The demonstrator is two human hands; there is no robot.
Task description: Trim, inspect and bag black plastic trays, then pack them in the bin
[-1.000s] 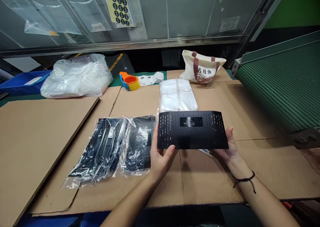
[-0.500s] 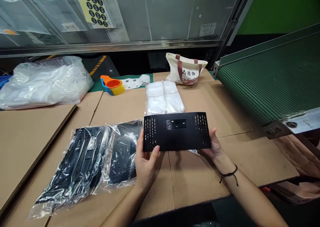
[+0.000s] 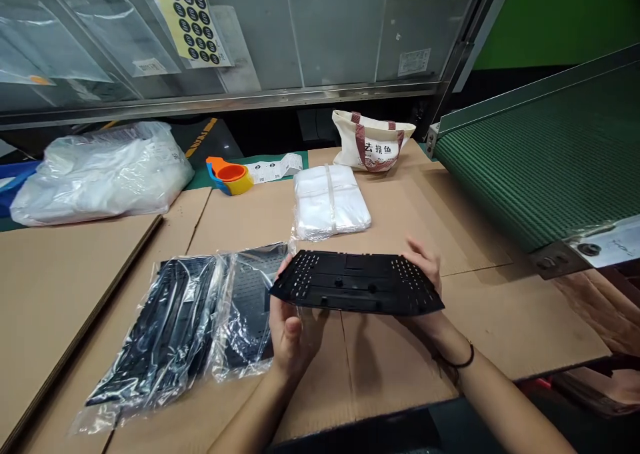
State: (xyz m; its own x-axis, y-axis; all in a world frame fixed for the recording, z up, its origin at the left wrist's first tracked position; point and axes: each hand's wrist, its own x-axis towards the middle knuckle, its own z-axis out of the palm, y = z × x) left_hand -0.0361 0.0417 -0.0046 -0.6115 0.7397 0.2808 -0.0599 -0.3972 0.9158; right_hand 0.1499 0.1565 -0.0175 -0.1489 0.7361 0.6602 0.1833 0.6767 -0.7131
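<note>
A black slotted plastic panel (image 3: pixel 357 284) is held up over the cardboard-covered table, its ribbed side with small pegs facing me. My left hand (image 3: pixel 290 327) grips its left end, thumb in front. My right hand (image 3: pixel 425 277) holds the right end, fingers partly behind the panel. Left of my left hand lie black panels in clear plastic bags, one bagged panel (image 3: pixel 250 307) close beside it and another bagged bundle (image 3: pixel 165 327) farther left. Just beyond the held panel sits a banded stack of clear bags (image 3: pixel 330 201).
A cloth tote bag (image 3: pixel 373 141) stands at the back. A tape roll in a coloured holder (image 3: pixel 230 176) and a printed paper strip (image 3: pixel 275 167) lie left of it. A large plastic bag (image 3: pixel 103 174) rests back left. The green conveyor (image 3: pixel 545 161) borders the right side.
The panel has been turned from its smooth face to its ribbed face and sits slightly lower. Both hands still hold its ends. The view has shifted slightly.
</note>
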